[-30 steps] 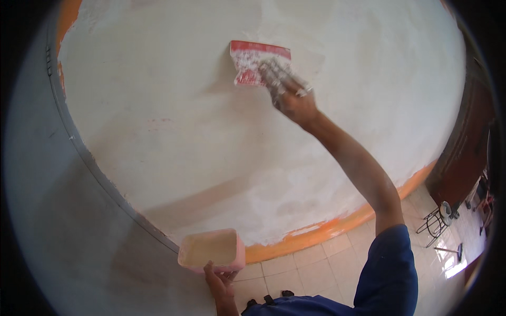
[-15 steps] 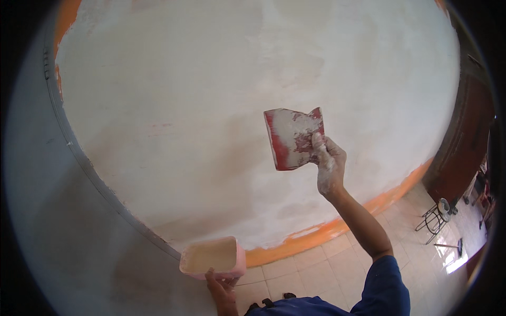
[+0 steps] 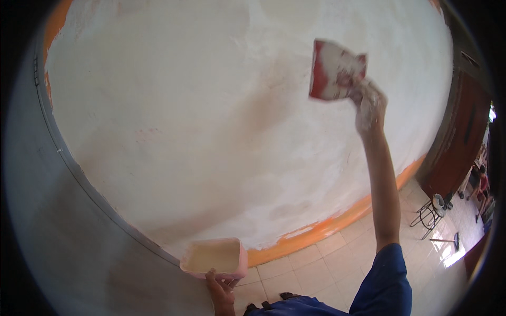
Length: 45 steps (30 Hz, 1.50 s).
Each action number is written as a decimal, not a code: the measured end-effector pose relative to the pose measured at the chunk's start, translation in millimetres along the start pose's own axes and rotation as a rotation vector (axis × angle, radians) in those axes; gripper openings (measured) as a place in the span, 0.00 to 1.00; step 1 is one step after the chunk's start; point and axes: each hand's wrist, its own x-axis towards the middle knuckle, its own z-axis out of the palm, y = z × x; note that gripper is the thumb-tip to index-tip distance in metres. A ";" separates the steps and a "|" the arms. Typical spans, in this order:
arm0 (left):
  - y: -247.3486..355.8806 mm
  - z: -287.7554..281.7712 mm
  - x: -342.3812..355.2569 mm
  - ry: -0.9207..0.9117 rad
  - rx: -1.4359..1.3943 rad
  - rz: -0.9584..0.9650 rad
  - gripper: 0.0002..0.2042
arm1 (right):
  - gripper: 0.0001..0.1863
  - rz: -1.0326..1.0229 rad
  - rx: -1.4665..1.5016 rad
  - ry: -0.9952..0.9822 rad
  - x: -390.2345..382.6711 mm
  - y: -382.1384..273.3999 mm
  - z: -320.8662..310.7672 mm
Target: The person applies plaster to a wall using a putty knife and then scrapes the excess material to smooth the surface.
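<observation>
My right hand is raised high, closed on a red putty spreader smeared with whitish paste. The spreader's broad edge points left, in front of a wall coated in pale filler; whether it touches the wall I cannot tell. White residue covers my right hand. Low down, my left hand grips a pink rectangular tub from beneath, its thumb against the near side. Cream-coloured putty lies inside the tub.
Orange paint shows along the wall's bottom edge, above a tiled floor. A grey wall adjoins on the left. At right are a brown door, a metal-legged stool, a broom and people farther off.
My right hand has moved up and to the right with the spreader, the arm now stretched further. My left hand and the tub have barely moved.
</observation>
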 end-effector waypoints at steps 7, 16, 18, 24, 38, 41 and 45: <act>-39.1 25.0 -6.1 0.009 -0.064 0.013 0.27 | 0.13 -1.065 -1.010 -0.150 39.2 53.6 14.7; -76.5 64.7 -12.8 0.047 -0.083 0.042 0.25 | 0.22 -1.119 -0.963 -0.830 -70.7 129.7 -36.2; -81.6 73.6 -13.1 0.052 -0.081 0.048 0.24 | 0.18 -1.116 -0.888 -0.879 -70.0 122.9 -50.8; -95.6 73.0 -3.0 -0.013 -0.086 0.029 0.23 | 0.23 -1.068 -0.916 -0.421 30.9 43.9 -25.2; -110.6 49.5 -14.2 -0.135 0.185 -0.098 0.28 | 0.12 0.672 0.325 -0.272 -171.3 55.3 -61.7; -118.7 60.5 -17.2 -0.128 0.021 -0.101 0.31 | 0.14 1.120 0.388 -0.340 -176.0 59.3 -74.2; -130.8 69.0 -18.9 -0.207 -0.043 -0.099 0.32 | 0.17 1.340 0.358 -0.341 -185.2 69.1 -76.4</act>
